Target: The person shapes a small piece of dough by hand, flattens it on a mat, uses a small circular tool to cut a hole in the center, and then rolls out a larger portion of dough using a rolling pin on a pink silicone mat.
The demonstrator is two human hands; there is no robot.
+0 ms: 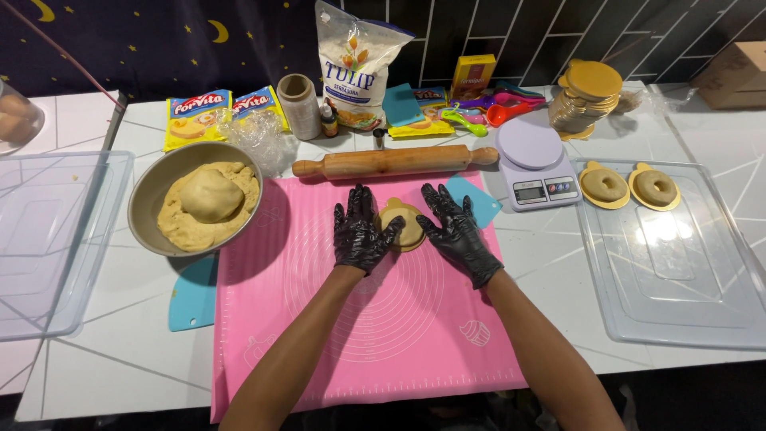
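Both my hands wear black gloves over a pink silicone mat (375,319). My left hand (361,231) and my right hand (456,227) press from either side on a round piece of tan dough (404,226) that lies on a small gold card disc on the mat. The fingers of both hands are spread and touch the dough's edges. A wooden rolling pin (391,162) lies across the mat's far edge, just beyond my fingertips.
A metal bowl of dough (199,203) stands at left, with a blue scraper (191,295) near it. A white kitchen scale (536,164) stands at right. Two dough rings on gold discs (630,187) rest on a clear tray (678,263). Flour bag, packets and measuring spoons line the back.
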